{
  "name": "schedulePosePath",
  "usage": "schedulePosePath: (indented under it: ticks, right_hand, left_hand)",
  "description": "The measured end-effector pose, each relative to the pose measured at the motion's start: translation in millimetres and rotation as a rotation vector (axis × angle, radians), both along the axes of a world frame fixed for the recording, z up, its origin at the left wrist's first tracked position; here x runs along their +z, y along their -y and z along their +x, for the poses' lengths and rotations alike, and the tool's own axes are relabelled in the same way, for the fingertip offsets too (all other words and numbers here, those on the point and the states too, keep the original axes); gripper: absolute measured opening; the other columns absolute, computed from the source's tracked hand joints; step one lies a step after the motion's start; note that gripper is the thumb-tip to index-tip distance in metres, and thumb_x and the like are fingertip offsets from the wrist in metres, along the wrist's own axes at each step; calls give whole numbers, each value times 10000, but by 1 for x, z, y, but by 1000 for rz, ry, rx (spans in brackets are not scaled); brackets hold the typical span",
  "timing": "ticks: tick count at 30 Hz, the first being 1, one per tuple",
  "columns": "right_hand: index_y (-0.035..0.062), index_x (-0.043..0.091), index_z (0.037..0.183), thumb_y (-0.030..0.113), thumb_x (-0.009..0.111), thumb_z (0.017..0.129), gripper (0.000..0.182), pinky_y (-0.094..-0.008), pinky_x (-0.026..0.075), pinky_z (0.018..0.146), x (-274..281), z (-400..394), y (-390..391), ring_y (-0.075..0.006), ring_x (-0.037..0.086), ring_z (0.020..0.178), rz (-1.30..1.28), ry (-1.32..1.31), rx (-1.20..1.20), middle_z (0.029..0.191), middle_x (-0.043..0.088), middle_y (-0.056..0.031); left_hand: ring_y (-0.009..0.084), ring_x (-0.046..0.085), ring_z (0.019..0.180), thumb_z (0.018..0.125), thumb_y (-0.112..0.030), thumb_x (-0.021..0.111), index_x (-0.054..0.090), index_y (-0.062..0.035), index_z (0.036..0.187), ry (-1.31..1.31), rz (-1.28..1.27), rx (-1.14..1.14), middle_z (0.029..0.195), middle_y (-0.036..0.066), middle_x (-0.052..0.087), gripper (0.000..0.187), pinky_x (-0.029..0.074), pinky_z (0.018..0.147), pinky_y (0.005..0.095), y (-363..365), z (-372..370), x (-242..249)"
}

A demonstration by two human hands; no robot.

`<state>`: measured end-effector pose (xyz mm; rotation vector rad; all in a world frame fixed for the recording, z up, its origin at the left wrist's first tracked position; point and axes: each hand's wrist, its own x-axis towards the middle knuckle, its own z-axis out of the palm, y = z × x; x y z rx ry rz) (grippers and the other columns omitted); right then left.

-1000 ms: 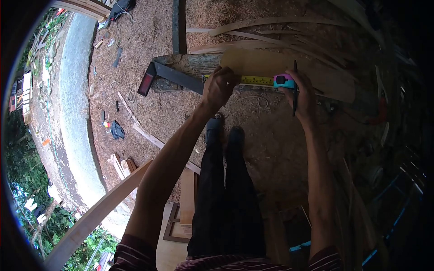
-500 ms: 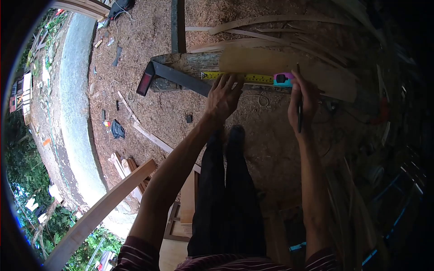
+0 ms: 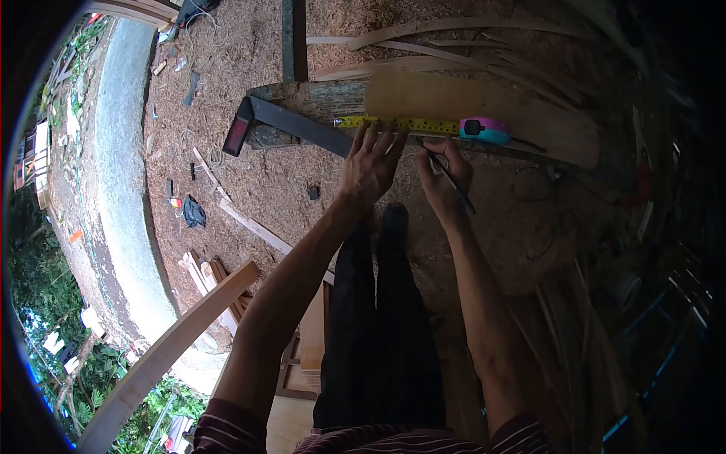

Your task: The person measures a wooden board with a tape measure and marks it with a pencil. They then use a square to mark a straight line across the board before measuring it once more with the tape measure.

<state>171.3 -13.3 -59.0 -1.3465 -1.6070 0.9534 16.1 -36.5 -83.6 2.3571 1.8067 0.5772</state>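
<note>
Tape measure (image 3: 485, 131), in the head view, lies beyond both hands, its pink-and-turquoise case to the right of them and apart from the right hand. Its yellow blade (image 3: 435, 125) runs leftward from the case along the near side of a thin tan board (image 3: 484, 98), its end near a dark metal square (image 3: 302, 130). The left hand (image 3: 370, 168) is flat with fingers slightly spread, fingertips at the blade's near edge. The right hand (image 3: 446, 178) grips a slim dark pen (image 3: 458, 187), its tip just below the blade; whether it touches wood I cannot tell.
</note>
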Motion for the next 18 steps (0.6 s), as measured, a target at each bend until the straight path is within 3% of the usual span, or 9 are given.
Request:
schedulePosePath:
  ticks: [1,3,7,10,12,16,18]
  right_hand:
    - [-4,602,927,53,649,832,120,-282,509,717,-1,-1,-1,-150,650,821,-3,2,3,888,671,-109]
    - [10,559,860,7,644,778,117,-333,521,695,-3,-1,-2,-256,668,806,63,41,4,847,652,-134]
    - [11,556,856,8,647,775,122,-339,518,697,-5,-1,-5,-261,667,808,-28,0,4,834,646,-136]
    - [13,553,852,9,646,777,120,-345,514,699,-5,-2,-7,-266,664,813,115,46,17,843,641,-139]
    - [16,555,851,8,645,781,114,-343,513,710,-6,-2,-6,-265,662,828,124,108,33,867,639,-140]
    - [15,560,855,7,644,789,107,-340,513,719,-6,-4,-4,-260,661,844,123,110,34,884,639,-139]
    - [11,561,864,0,640,794,106,-342,513,722,-4,-5,-3,-262,664,849,110,85,25,888,643,-143]
  left_hand:
    - [360,456,1204,841,-174,612,507,-97,1306,2,-3,3,1258,159,517,483,319,1076,483,1,0,-1]
    - [358,456,1203,834,-167,615,508,-98,1303,10,-12,10,1255,161,517,486,320,1075,484,1,1,1]
    - [348,464,1197,834,-172,616,521,-91,1288,14,-11,15,1240,158,529,470,328,1070,480,0,2,6]
    - [320,501,1148,814,-161,641,584,-84,1208,93,23,62,1178,130,568,406,362,1038,459,-3,8,12]
    - [287,539,1060,783,-138,671,658,-83,1057,211,72,180,1064,79,607,280,413,954,428,-8,15,11]
    - [269,532,1023,759,-134,657,642,-99,974,260,84,266,956,57,571,218,416,924,432,-15,24,6]
    - [259,550,930,756,-95,679,685,-107,909,241,128,296,923,27,601,153,437,820,401,-17,25,6]
